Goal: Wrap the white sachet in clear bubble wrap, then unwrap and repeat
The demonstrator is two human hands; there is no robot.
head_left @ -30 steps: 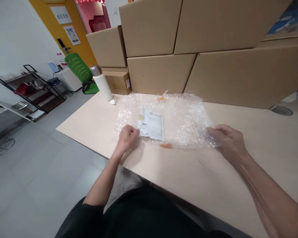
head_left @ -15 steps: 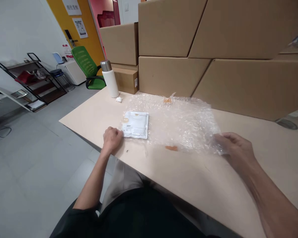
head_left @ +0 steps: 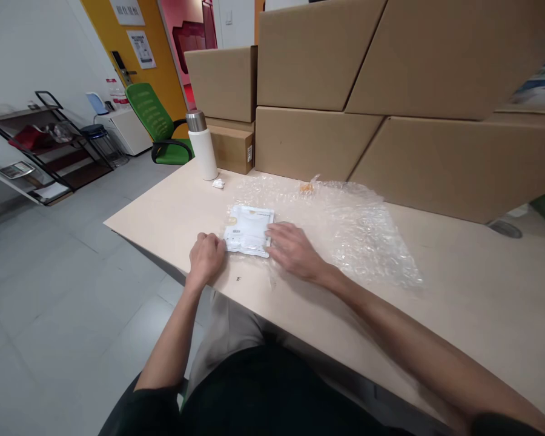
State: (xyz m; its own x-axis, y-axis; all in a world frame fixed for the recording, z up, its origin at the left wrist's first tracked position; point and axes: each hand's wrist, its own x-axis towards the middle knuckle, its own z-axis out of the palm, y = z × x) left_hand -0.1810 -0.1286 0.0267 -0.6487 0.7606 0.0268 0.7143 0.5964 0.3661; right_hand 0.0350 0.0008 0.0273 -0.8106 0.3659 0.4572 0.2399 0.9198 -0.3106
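A wall of large brown cardboard boxes [head_left: 318,139], stacked in two rows, closes off the rear of the pale, wood-toned surface [head_left: 154,212]. To its left, a smaller brown cardboard box with a white label [head_left: 231,148] stands under another carton. Just in front of that small box rises a tall white cylindrical bottle with a grey metallic cap [head_left: 203,151], upright near the far left corner, and a crumpled white scrap [head_left: 218,183] lies close to its base. Beyond the surface are a green chair with black armrests [head_left: 149,115] and a yellow door [head_left: 104,33].

A wide sheet of clear bubble wrap [head_left: 367,242] spreads flat across the middle, its back edge near the boxes and a piece of orange tape [head_left: 306,188] showing there. On the sheet's left part lies a flat, nearly square white packet with printing [head_left: 249,225], between the person's two hands.

The left hand [head_left: 207,257] rests at the packet's lower left corner with its fingers curled in; whether it pinches the packet or the wrap's edge cannot be told. The right hand [head_left: 294,249], slightly blurred, is loosely spread, palm down, its fingertips at the packet's right edge without closing around it. The forearm reaches in over the surface from the right.
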